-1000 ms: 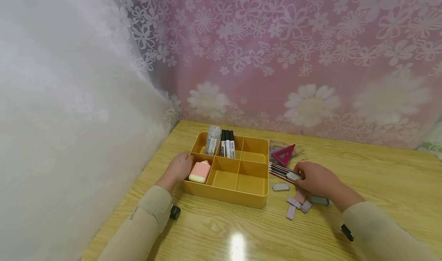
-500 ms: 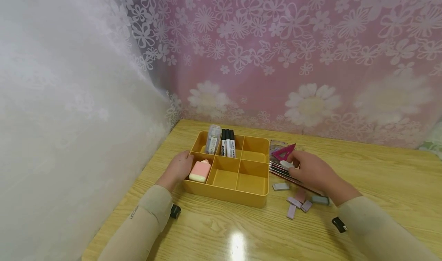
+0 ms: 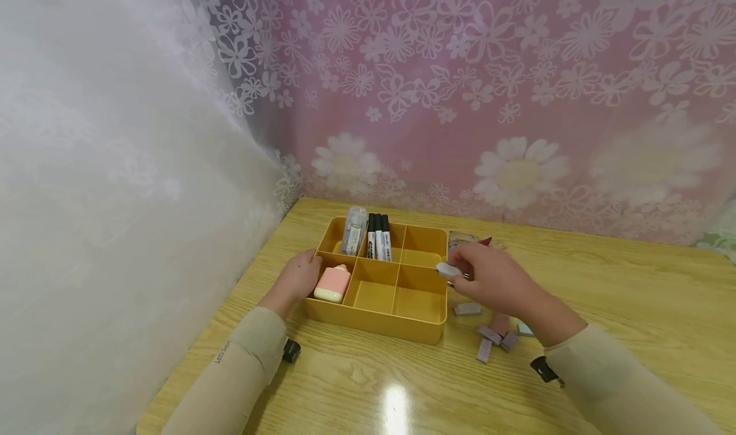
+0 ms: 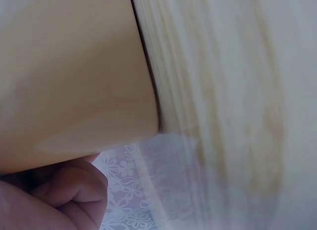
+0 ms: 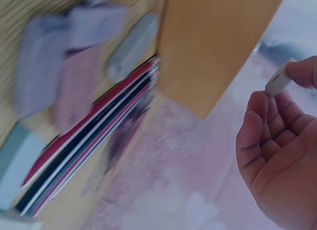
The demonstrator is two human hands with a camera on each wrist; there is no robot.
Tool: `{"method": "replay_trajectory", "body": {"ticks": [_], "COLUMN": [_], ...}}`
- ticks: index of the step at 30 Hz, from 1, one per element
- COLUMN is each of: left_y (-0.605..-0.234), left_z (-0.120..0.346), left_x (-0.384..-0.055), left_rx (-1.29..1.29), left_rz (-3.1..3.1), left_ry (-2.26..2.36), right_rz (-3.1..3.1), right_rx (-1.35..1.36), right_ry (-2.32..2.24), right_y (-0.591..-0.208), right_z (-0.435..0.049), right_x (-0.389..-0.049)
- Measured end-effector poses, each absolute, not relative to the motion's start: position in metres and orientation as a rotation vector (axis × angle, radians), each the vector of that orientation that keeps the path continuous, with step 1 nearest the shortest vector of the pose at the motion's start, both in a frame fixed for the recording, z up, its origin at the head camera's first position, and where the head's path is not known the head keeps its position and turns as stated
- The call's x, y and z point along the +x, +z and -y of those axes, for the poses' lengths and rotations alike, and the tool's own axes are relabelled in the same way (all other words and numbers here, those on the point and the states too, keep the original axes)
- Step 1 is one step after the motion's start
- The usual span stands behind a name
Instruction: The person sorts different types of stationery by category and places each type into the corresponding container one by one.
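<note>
A yellow six-compartment organizer box (image 3: 374, 326) stands on the wooden table. My left hand (image 3: 300, 275) grips its left wall, fingers over the rim; the left wrist view shows curled fingers (image 4: 81, 188) against the box side. My right hand (image 3: 494, 278) pinches a small whitish eraser (image 5: 278, 82) between thumb and fingertips, close by the box's right rim. Inside the box are a pink-and-cream bottle-shaped item (image 3: 333, 284) at front left, a clear plastic case (image 3: 353, 230) behind it, and black-capped markers (image 3: 378, 237). The other three compartments hold nothing.
Right of the box lie a grey eraser (image 3: 468, 309), several purple and pink erasers (image 3: 489, 335) and a pale blue-green one (image 3: 524, 329). Pencils (image 5: 94, 131) lie beside the box, mostly under my right hand in the head view. A magenta set square (image 3: 485, 241) peeks out behind it.
My right hand has lifted the whitish eraser from on top of the pencils and carried it left to the box's right rim. My left hand has stayed on the box.
</note>
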State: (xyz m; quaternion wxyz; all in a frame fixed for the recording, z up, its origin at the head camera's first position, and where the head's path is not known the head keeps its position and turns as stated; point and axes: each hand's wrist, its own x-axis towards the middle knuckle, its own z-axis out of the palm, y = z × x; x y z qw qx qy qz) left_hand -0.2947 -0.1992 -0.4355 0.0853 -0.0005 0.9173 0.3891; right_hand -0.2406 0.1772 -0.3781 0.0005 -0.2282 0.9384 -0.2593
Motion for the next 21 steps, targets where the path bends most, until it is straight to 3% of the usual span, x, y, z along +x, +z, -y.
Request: {"method": "replay_trajectory", "body": {"ticks": [21], "left_y": [-0.434], "left_z": [0.198], "left_x": [-0.293], "left_rx": [-0.017], "left_rz": [-2.737], "left_ry": [1.159], "right_rz": [-2.974], "right_rx": [-0.988], "right_ry": [-0.536], "right_y": [-0.374], "right_z": [-0.072], "right_x": [-0.224]}}
